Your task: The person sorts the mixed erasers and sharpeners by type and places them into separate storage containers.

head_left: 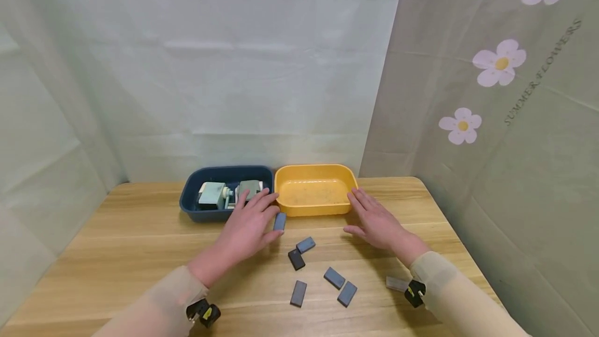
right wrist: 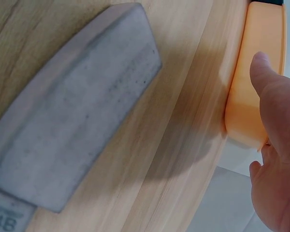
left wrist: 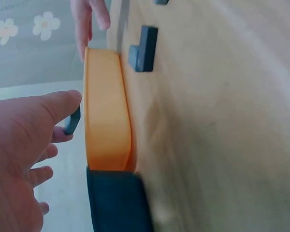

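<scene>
My left hand (head_left: 248,225) pinches a dark blue-grey block eraser (head_left: 280,221) between thumb and finger, by the near left corner of the yellow tray (head_left: 315,211). In the left wrist view the held eraser (left wrist: 73,121) shows past the thumb. My right hand (head_left: 376,222) has its fingers straight at the tray's right side, holding nothing. Several more erasers lie on the table, among them a black one (head_left: 296,259) touching a blue-grey one (head_left: 306,245). Close up in the right wrist view is a pale grey, worn eraser (right wrist: 87,106) with "4B" printed at its end.
A navy tray (head_left: 206,216) stands against the yellow tray's left side, with a pale green box-shaped thing (head_left: 212,194) and other items in it. The wooden table (head_left: 117,254) meets hanging cloth at the back and right. A lone eraser (head_left: 396,284) lies by the right wrist.
</scene>
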Demonstrator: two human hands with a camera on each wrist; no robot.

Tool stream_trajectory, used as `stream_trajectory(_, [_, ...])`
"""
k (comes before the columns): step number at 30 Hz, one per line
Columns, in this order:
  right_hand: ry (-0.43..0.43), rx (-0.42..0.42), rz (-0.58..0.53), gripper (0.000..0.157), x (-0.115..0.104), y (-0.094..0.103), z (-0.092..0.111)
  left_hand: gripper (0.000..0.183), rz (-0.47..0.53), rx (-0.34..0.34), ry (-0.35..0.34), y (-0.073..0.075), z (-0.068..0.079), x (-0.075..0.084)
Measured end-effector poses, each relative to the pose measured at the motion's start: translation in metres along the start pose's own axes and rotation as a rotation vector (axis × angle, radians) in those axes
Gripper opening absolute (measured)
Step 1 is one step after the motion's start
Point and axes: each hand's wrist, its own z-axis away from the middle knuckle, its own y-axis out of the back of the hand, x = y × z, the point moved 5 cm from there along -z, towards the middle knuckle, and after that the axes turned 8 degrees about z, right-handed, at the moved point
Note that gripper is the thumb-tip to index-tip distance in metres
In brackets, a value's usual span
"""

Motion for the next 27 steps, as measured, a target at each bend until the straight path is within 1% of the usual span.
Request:
stream_trajectory(6, [-0.012,-0.014,-0.007,0.095,0.000,-0.001,0.000,0.058,0.002,-0.008,0.053,-0.001,-0.017,-0.007])
stream_trajectory(10, [-0.013,-0.013,-0.004,0.096,0.001,-0.002,-0.001,0.056,0.002,0.003,0.058,-0.001,-0.027,-0.009])
stream_trajectory(13, [-0.015,-0.016,-0.004,0.096,0.001,-0.002,-0.001,0.056,-0.002,-0.008,0.060,-0.001,-0.035,-0.009])
stream_trajectory(20, [-0.016,-0.017,-0.008,0.096,0.000,-0.001,-0.001,0.060,-0.013,-0.044,0.094,-0.004,-0.053,-0.012])
stream_trajectory(27, [-0.014,-0.014,-0.001,0.096,-0.001,-0.001,-0.002,0.058,-0.025,-0.045,0.109,-0.005,-0.068,-0.016])
